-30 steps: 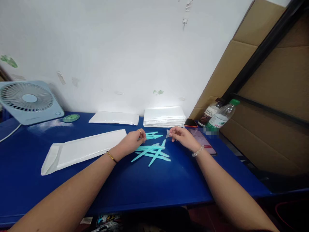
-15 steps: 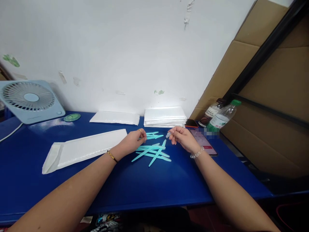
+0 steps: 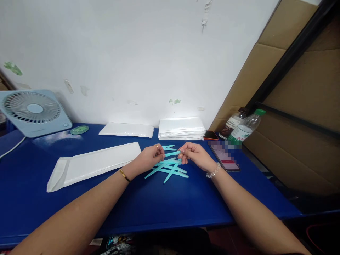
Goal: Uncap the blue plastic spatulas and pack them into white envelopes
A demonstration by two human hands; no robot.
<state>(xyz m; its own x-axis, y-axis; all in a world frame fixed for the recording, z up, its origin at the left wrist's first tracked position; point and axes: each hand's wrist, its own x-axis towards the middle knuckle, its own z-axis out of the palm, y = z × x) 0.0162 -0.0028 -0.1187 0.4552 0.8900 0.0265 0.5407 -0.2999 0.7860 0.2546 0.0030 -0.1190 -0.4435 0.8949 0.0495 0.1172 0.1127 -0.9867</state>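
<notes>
Left fingers [image 3: 160,154]: pinched narrow on a teal stick [image 3: 172,153], which spans the gap between the hands, above a loose pile. Right fingers [image 3: 184,153]: closed about the stick's far end; any small fitting there is hidden. Handling, as judged: work at the tip; best done with a steady left pinch near that end, the right coming in straight along the stick, gentle pressure, since so thin a piece may flex. Left hand [image 3: 148,157]: knuckles up, forearm slanting in from lower left. Right hand [image 3: 198,156]: thumb inward, forearm from lower right. Below: crossed sticks [image 3: 170,172] on the blue worktop [image 3: 159,209]. Beside left forearm: white padded envelope [image 3: 101,163]. Behind: envelope stack [image 3: 180,125].
</notes>
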